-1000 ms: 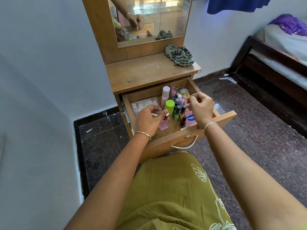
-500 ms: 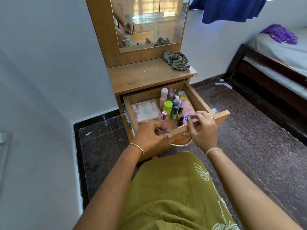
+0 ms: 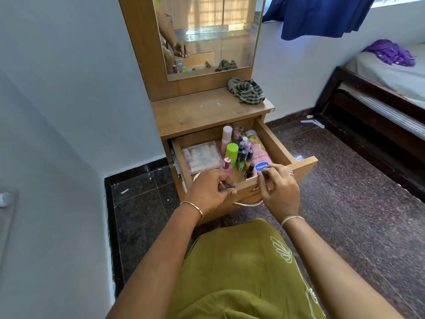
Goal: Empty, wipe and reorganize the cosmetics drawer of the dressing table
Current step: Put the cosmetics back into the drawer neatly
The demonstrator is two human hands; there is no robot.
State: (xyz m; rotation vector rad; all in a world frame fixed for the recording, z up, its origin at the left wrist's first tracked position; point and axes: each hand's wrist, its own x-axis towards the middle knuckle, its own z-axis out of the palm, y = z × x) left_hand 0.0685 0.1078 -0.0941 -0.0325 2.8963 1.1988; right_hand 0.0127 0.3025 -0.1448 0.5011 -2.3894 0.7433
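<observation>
Both hands sit at the front edge of the open drawer (image 3: pixel 278 143). The left hand (image 3: pixel 210 192) pinches a thin stick. The right hand (image 3: pixel 279 189) curls, holding nothing I can see.

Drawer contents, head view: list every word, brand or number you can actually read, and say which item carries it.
"Vaseline": white on a blue badge, on the pink lotion bottle lying along the right side of the drawer.
"Gluta-Hy": pink lettering on the same bottle; the rest is cut off by the right hand.
"10X": near the bottle's top, only partly legible.
Small bottles, clear plastic box: labels too small to read.
</observation>
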